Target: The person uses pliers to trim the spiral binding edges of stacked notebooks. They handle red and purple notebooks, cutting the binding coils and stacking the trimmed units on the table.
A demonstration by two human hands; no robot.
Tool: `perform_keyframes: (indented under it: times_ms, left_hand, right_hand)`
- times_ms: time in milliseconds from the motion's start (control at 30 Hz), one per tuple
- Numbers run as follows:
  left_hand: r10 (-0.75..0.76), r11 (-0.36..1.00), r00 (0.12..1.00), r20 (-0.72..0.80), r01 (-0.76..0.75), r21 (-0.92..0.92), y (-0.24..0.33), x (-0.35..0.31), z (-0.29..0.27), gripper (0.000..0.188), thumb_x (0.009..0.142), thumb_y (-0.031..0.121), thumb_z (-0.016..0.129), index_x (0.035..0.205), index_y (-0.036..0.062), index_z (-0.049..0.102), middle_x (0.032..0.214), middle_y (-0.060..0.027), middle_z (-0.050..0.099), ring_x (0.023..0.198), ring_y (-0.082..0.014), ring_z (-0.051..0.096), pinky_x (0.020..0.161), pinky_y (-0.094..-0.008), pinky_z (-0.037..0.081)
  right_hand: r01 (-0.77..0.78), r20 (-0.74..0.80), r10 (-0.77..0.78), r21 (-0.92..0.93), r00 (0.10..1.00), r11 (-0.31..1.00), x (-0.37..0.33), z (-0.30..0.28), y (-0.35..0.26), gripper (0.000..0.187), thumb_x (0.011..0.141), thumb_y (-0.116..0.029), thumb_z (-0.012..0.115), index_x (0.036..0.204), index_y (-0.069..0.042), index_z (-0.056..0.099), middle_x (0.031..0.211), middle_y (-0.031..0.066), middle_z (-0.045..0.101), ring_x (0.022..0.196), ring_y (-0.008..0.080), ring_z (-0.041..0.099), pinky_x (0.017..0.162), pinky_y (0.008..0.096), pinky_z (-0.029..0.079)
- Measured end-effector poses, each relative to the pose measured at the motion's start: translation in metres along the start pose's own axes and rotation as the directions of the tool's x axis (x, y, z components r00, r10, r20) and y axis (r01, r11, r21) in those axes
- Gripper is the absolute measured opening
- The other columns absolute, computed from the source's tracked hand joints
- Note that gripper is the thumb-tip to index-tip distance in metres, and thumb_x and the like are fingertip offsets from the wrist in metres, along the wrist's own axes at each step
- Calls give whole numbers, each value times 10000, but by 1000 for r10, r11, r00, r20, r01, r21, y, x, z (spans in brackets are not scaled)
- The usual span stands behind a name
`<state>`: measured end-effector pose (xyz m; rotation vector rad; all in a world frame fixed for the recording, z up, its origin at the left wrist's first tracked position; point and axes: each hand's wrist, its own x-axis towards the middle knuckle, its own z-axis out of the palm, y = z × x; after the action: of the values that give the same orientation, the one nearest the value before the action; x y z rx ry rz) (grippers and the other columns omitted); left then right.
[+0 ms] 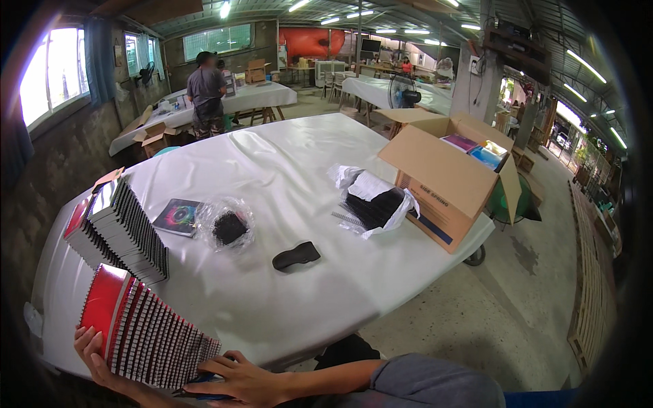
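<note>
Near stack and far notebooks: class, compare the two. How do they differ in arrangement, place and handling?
The near stack has the left hand and right hand on it; no hand touches the far notebooks. The near stack forms one curved row, while the far notebooks form two. The near stack is close to the person; the far notebooks sit farther off on the table. Both are spiral-bound and show red covers.
</note>
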<state>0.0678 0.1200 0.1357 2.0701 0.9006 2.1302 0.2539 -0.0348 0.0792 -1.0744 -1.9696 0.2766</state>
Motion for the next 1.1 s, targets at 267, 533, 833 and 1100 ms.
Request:
perform_keyframes:
  times_ms: [267, 533, 833, 1100]
  left_hand:
    - [59, 995, 994, 97, -67, 78, -12, 0, -8, 391, 904, 282, 340, 932, -15, 594, 1064, -143, 549, 1145, -307, 447, 1060, -490, 261]
    - [178, 981, 979, -95, -184, -55, 35, 13, 19, 426, 912, 292, 404, 806, -51, 634, 806, -155, 618, 829, -305, 583, 851, -477, 455]
    - [205, 978, 973, 107, -209, 27, -41, 5, -11, 406, 912, 294, 354, 909, -18, 614, 1018, -138, 567, 1096, -310, 478, 1013, -487, 308]
    - [43, 997, 999, -14, -44, -68, 15, 4, 8, 366, 884, 276, 363, 800, 3, 593, 933, -122, 561, 1021, -275, 492, 1040, -492, 304]
  right_hand:
    - [-15, 48, 14, 20, 999, 1000, -3, 2, 3, 427, 846, -331, 576, 1267, -285, 516, 1225, 127, 419, 1095, 320, 387, 902, 499, 282]
    - [99, 30, -97, -67, 995, 993, -3, 1, 5, 419, 845, -343, 574, 1255, -307, 492, 1183, 123, 434, 1065, 323, 414, 861, 511, 319]
    - [83, 155, -75, -46, 985, 995, -11, -1, 2, 422, 849, -354, 576, 1260, -293, 500, 1207, 113, 446, 1033, 314, 443, 859, 495, 326]
    - [214, 37, -212, -55, 977, 975, -14, -1, 6, 418, 850, -326, 588, 1263, -293, 533, 1152, 97, 466, 985, 271, 457, 819, 432, 344]
